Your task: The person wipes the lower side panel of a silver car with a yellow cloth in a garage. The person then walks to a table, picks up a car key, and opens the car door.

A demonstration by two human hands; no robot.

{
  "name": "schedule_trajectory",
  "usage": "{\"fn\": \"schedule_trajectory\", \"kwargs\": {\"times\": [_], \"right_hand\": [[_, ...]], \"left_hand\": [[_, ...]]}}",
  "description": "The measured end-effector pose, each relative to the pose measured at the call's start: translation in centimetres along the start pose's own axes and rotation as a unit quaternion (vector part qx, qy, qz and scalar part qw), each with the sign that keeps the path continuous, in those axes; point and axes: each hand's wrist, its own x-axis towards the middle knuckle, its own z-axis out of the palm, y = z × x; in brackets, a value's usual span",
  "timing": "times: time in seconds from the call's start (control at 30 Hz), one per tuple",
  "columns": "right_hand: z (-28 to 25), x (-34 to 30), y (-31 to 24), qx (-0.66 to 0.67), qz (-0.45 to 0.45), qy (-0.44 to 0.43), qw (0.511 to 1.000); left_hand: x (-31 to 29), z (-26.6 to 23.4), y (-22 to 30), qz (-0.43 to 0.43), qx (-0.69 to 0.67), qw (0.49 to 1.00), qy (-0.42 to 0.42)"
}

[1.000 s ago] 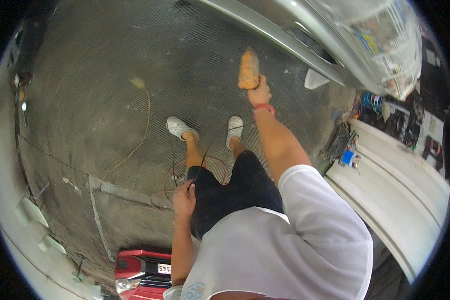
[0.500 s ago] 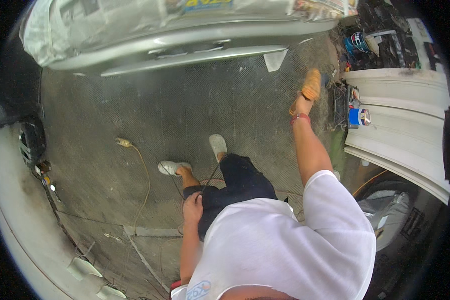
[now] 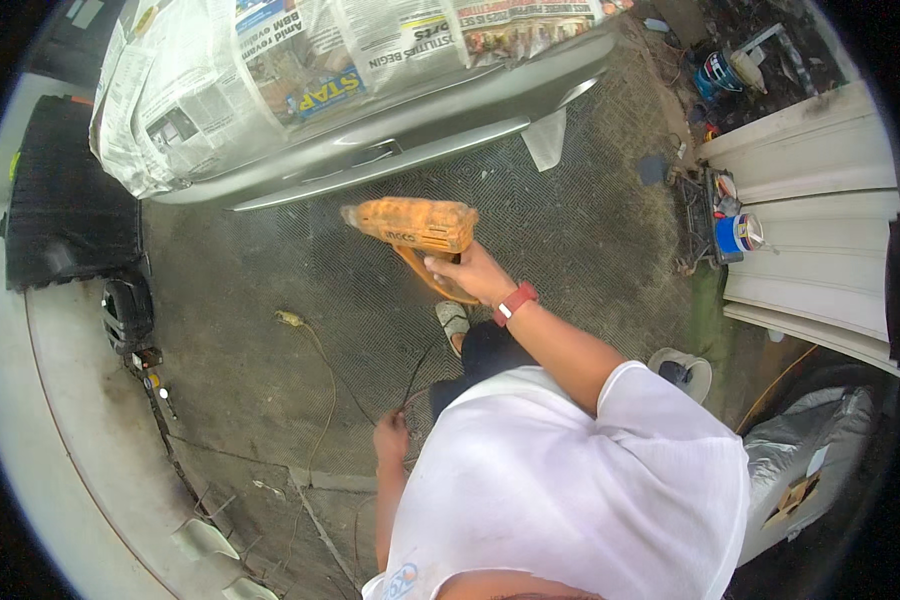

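And here's the floor point(image 3: 220, 280), dark grey and finely ridged, spreading wide through the middle, dusty and scuffed, with a pale strip point(image 3: 342, 481) cutting across it low on the left. Over on that side the off-white wall point(image 3: 65, 420) sweeps down in a long, lens-bent curve, a big black panel point(image 3: 75, 195) standing up near its far end. Swing right and it's broad whitish panels point(image 3: 820, 245) edge to edge, dark clutter point(image 3: 790, 65) crowding the far corner, a pale bucket point(image 3: 702, 384) and crumpled grey sheeting point(image 3: 820, 430) nearer, all under soft, diffuse light.
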Motion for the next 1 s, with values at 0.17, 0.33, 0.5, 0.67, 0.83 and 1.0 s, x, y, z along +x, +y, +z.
{"fn": "schedule_trajectory", "kwargs": {"times": [0.17, 0.33, 0.5, 0.67, 0.83, 1.0], "right_hand": [[-10.4, 0.4, -4.9, 0.001, -0.071, 0.01, 0.997], [-27.8, 0.7, -9.2, 0.019, -0.118, 0.142, 0.983], [-40.4, 0.3, -16.5, 0.081, -0.134, 0.233, 0.96], [-54.7, 5.7, -20.2, 0.115, -0.199, 0.346, 0.909], [-52.6, 3.4, -16.8, -0.007, -0.09, 0.332, 0.939], [-57.1, 1.7, -12.1, -0.078, 0.049, 0.07, 0.993]], "left_hand": [[-1.9, 3.1, 3.1, 0.001, -0.016, 0.997, 0.074], [-5.0, 8.6, 11.2, 0.053, -0.052, 0.981, 0.179], [-9.5, 16.0, 20.0, 0.082, -0.075, 0.984, 0.141], [-11.6, 20.9, 32.0, 0.112, -0.118, 0.98, 0.119], [-12.1, 26.4, 37.1, 0.075, -0.141, 0.984, 0.073], [-11.7, 27.6, 44.7, -0.012, -0.136, 0.988, 0.065]]}}
